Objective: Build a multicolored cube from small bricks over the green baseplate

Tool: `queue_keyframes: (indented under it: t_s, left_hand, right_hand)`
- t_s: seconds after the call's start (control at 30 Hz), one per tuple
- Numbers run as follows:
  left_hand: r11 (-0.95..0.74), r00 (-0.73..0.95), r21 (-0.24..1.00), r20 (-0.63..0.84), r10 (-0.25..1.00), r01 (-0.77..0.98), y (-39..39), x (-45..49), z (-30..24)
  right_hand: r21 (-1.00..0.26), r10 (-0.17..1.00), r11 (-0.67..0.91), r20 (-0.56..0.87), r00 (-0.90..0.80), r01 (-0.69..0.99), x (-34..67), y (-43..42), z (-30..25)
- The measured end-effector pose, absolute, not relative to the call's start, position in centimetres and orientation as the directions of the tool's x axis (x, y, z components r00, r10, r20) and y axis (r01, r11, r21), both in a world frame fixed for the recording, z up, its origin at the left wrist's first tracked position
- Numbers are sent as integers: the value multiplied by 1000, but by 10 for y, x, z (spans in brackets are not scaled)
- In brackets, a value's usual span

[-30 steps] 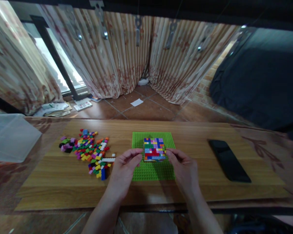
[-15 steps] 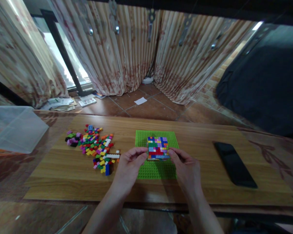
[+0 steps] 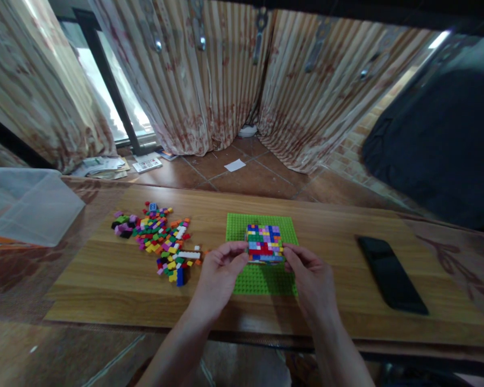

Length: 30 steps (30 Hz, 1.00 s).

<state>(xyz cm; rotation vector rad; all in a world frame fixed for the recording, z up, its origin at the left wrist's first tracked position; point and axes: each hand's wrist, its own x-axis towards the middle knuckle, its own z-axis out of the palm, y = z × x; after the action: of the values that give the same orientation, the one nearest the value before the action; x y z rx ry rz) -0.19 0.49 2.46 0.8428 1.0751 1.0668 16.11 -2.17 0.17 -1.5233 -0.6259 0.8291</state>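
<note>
A block of many-coloured toy bricks is held between my two hands, over the green studded baseplate. My left hand pinches its left edge between thumb and fingers. On the opposite edge, the thumb and fingertips of my right hand are closed on the same block. Its top shows red, blue, purple, yellow, green and white pieces; the underside is hidden. Whether the block touches the baseplate I cannot tell.
Loose bricks lie in a heap on the wooden table, left of the baseplate. A black phone rests at the right. A translucent plastic bin stands at the left edge. Curtains hang beyond the table.
The whole view has shifted slightly, so things appear a little further right. Both hands keep their hold on the brick block, with hardly any movement relative to the baseplate.
</note>
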Motion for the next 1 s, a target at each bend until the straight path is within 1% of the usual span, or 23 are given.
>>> queue_keyframes:
  t_s: [0.3, 0.67, 1.0]
  left_hand:
    - [351, 123, 909, -331, 936, -226, 4, -1, 25]
    - [338, 150, 905, -308, 939, -257, 3, 0, 23]
    - [301, 128, 924, -278, 952, -234, 4, -2, 24]
  right_hand:
    - [-991, 775, -115, -133, 618, -69, 160, -21, 2]
    - [-996, 760, -85, -80, 644, -24, 157, -18, 3]
    - [-989, 764, -84, -142, 629, -121, 155, -16, -1]
